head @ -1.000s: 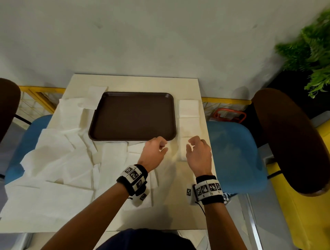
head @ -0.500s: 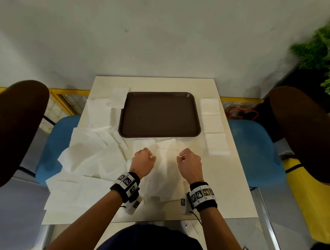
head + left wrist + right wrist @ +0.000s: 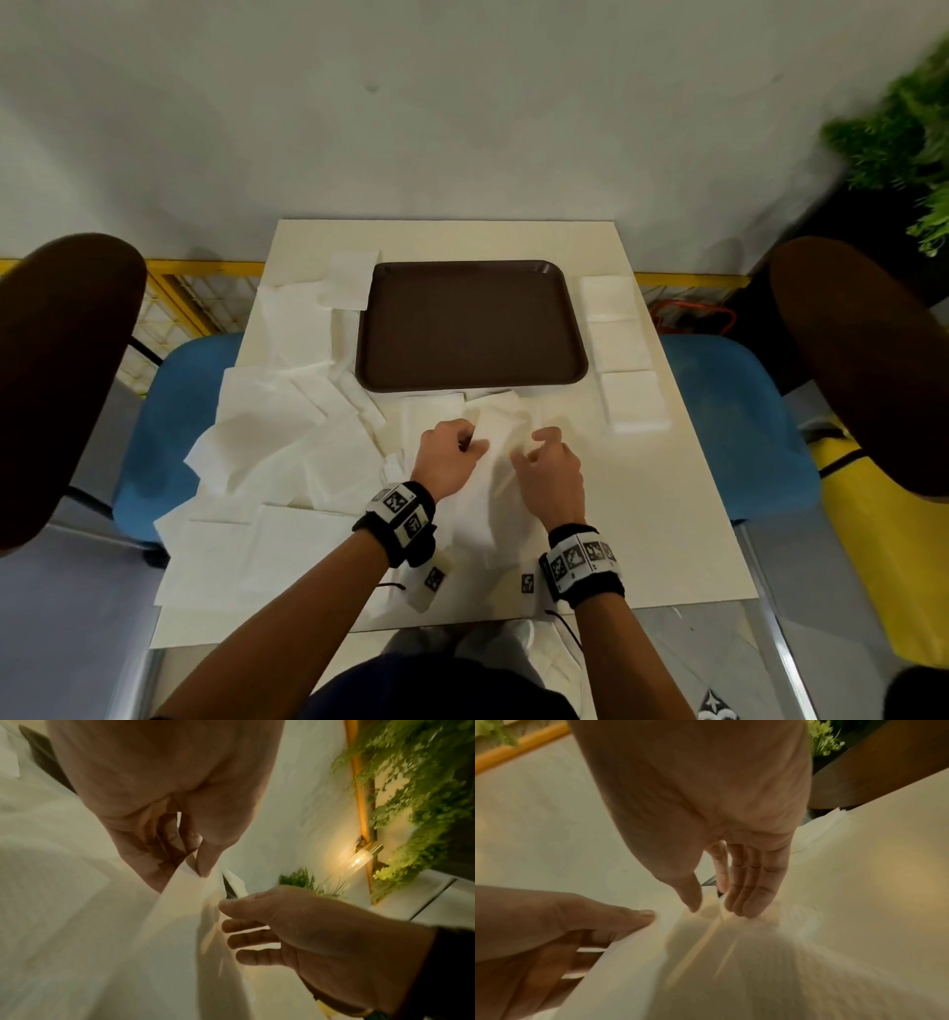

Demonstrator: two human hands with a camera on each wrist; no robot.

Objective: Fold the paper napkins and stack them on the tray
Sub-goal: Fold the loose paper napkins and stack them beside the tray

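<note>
Hands at table (image 3: 667,514) centre, just in front of brown tray (image 3: 470,326). Left hand (image 3: 445,460) grip clamped on raised napkin (image 3: 493,437), thumb and fingers (image 3: 205,860) pinching its edge. Right hand (image 3: 550,473) at the napkin's other side, fingers (image 3: 746,890) nearly straight and touching it, thumb apart. Tray holds no napkins. 3 folded napkins (image 3: 619,349) in a row right of tray; loose napkin pile (image 3: 287,442) on the left.
</note>
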